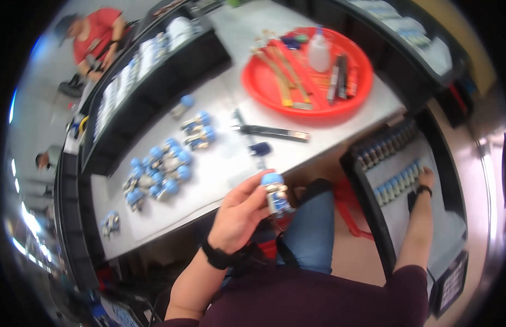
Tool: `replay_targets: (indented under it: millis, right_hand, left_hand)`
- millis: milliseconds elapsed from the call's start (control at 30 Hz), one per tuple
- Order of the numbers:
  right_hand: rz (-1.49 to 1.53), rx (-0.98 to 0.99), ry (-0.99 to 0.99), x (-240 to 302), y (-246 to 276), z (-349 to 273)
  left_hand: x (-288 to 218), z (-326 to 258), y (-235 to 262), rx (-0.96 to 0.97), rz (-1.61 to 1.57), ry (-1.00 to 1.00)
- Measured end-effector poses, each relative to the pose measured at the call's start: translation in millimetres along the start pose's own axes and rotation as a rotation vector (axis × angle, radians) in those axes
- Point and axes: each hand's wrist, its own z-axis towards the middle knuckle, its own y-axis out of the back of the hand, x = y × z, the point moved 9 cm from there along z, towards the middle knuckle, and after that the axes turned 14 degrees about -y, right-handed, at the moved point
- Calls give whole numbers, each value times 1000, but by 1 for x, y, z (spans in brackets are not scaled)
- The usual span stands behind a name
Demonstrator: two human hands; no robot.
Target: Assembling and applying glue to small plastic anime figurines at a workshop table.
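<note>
My left hand is closed around a small figurine with a light-blue cap and a white and blue body, held upright in front of the table edge. Far to the right, my right hand reaches into a black crate. Its fingers are closed at the end of a row of blue-capped figurines standing on the crate's pale liner; they seem to grip the last one, though blur hides the detail. On the white table, a cluster of similar figurines lies to the left.
A red round tray holds brushes, a squeeze bottle and pens. Nearer lies a dark slim tool. Black bins with wrapped items line the far side. Darker figurines stand in the crate. Another person works far left.
</note>
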Motion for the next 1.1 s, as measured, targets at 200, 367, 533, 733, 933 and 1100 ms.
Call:
replay_targets:
  millis: [200, 367, 533, 733, 933, 1100]
  right_hand:
    - [-193, -78, -98, 43, 16, -39]
    - [565, -5, 109, 116, 79, -107]
    - [900, 695, 104, 237, 78, -276]
    - [861, 1467, 22, 280, 45, -436]
    - [1008, 1610, -24, 302, 48, -486]
    - [1106, 1618, -61, 320, 61, -498]
  left_hand:
    - [0, -13, 3, 13, -30, -5]
    - [5, -13, -2, 56, -71, 10]
    - [10, -13, -3, 76, -99, 14]
    - [16, -13, -6, 95, -117, 20]
    - [15, -16, -1, 147, -184, -11]
    - [7, -20, 13, 132, -265, -68]
